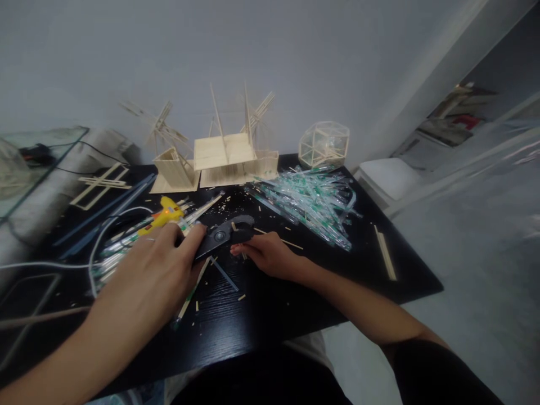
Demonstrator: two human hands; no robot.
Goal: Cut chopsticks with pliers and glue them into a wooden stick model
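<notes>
My left hand (162, 259) is closed round the handles of a black hand cutter (218, 236), its curved jaws pointing right over the table. A short wooden stick (233, 226) shows at the jaws. My right hand (270, 254) is just below and right of the jaws, thumb and fingers pinched on thin wooden sticks (243, 255), mostly hidden by the fingers. Beside my left hand lies a yellow glue gun (162, 215) with a white cord. A translucent bluish glue stick (224, 274) and small wood offcuts (242, 297) lie below the cutter.
Wooden stick models (225, 152) stand along the wall, with a faceted stick frame (324, 144) to their right. A heap of plastic-wrapped sticks (314, 202) covers the back right of the black table (261, 315). Loose sticks (385, 253) lie near its right edge.
</notes>
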